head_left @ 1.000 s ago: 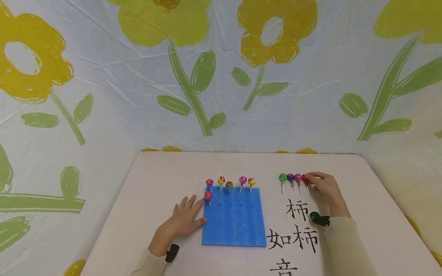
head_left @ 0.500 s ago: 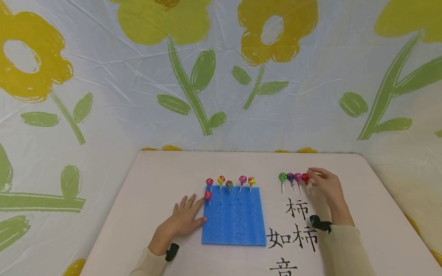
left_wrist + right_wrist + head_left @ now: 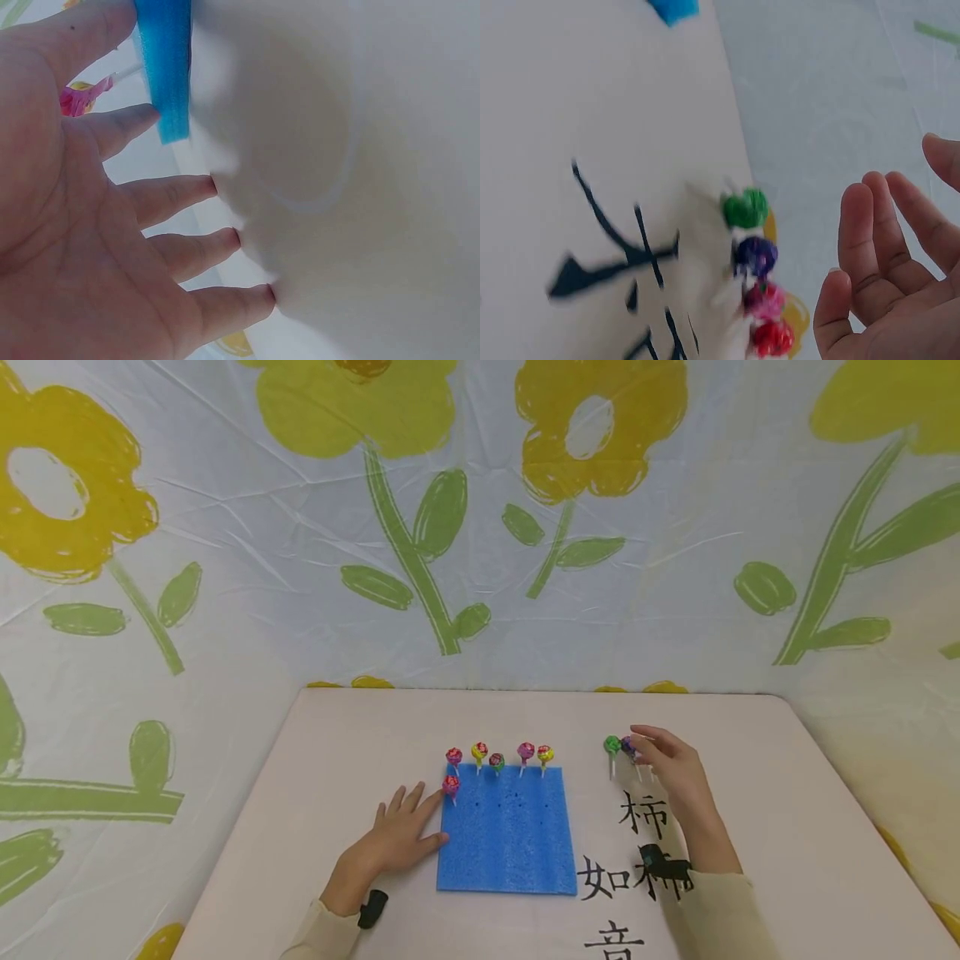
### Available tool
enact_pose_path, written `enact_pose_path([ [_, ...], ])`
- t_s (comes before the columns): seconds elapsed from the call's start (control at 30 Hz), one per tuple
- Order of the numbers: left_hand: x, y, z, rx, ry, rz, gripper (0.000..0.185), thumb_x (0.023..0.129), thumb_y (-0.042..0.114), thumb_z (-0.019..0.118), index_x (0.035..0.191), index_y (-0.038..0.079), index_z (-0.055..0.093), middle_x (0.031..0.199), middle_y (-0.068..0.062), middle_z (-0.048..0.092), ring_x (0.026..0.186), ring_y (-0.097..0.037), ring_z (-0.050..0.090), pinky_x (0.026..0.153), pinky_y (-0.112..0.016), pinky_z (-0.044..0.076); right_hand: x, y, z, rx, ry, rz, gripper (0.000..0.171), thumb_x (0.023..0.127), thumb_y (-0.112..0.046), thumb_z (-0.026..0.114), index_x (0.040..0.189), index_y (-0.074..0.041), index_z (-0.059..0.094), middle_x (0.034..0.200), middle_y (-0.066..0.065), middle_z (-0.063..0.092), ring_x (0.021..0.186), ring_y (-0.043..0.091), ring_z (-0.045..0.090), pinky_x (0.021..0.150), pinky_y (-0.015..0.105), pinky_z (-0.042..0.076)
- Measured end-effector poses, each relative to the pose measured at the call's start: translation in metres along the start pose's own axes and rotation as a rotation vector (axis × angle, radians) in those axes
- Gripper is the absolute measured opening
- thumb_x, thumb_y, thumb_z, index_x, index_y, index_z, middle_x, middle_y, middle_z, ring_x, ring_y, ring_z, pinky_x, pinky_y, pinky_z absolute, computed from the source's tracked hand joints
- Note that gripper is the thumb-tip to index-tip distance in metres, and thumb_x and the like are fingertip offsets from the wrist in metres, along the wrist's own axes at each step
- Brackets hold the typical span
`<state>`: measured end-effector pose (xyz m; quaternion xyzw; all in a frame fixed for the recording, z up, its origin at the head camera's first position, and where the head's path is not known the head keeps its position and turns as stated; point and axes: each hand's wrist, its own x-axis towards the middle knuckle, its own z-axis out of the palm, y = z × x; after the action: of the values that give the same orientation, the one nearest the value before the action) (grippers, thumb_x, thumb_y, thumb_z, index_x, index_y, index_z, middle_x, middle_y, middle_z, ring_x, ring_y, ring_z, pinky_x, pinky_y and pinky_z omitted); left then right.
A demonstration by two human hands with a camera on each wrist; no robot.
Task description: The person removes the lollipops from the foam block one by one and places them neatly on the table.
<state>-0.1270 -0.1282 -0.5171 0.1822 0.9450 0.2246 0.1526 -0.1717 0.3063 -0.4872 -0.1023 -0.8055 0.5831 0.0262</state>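
My left hand (image 3: 401,835) rests with fingers spread on the table, left of a blue foam block (image 3: 506,852). Its thumb and index fingertip touch the block's edge (image 3: 166,75) in the left wrist view. Several wrapped lollipops stand upright in the foam along its far side, with one pink lollipop (image 3: 451,786) near the index fingertip. My right hand (image 3: 675,768) hovers over a row of loose lollipops, its fingers loosely bent and holding nothing. Green (image 3: 746,208), purple (image 3: 756,256), pink (image 3: 765,301) and red (image 3: 773,338) lollipops lie side by side; the head view hides the red one behind the hand.
Small holes dot the blue foam in front of the standing lollipops. Black characters (image 3: 606,875) are printed on the pale table (image 3: 300,777) right of the block. A flower-patterned cloth (image 3: 480,635) rises behind the table.
My right hand drew back from the red lollipop to the right, then moved left over the loose row. The left hand and the lollipops stayed in place.
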Motion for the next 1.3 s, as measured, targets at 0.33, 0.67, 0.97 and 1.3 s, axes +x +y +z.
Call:
enact_pose_path([
  [0.33,0.0,0.001,-0.001,0.003,0.003,0.003,0.069,0.097,0.043,0.063,0.154,0.011,0.04,0.159,-0.025,0.027,0.144,-0.054,0.017,0.106,-0.076,0.014,-0.012,-0.018,0.045,0.046,-0.09,-0.077,0.053,0.098,-0.045,0.062,0.138,-0.01,0.059,0.12,0.012,0.065,0.098,0.021,0.067,0.091,0.041,0.047],
  [0.67,-0.002,0.002,-0.002,-0.004,0.007,0.001,0.069,0.097,0.042,0.064,0.153,0.011,0.04,0.158,-0.025,0.027,0.144,-0.054,0.017,0.106,-0.077,0.014,-0.021,-0.035,0.094,0.169,-0.234,-0.156,0.038,0.099,-0.029,0.066,0.132,-0.011,0.064,0.116,0.018,0.065,0.101,0.035,0.065,0.095,0.052,0.048],
  [0.97,-0.002,0.0,-0.001,-0.003,0.007,0.001,0.069,0.097,0.043,0.063,0.154,0.012,0.04,0.159,-0.025,0.027,0.144,-0.053,0.017,0.106,-0.076,0.013,-0.029,-0.053,0.132,0.224,-0.374,-0.204,0.035,0.098,-0.021,0.067,0.13,-0.006,0.065,0.112,0.022,0.067,0.1,0.049,0.062,0.089,0.053,0.05],
  [1.3,0.0,-0.001,-0.001,-0.004,0.014,0.009,0.069,0.097,0.044,0.064,0.153,0.012,0.041,0.158,-0.025,0.028,0.144,-0.054,0.017,0.105,-0.077,0.014,-0.035,-0.065,0.168,0.185,-0.515,-0.244,0.035,0.1,-0.014,0.063,0.132,0.001,0.062,0.116,0.023,0.066,0.099,0.049,0.062,0.081,0.054,0.052],
])
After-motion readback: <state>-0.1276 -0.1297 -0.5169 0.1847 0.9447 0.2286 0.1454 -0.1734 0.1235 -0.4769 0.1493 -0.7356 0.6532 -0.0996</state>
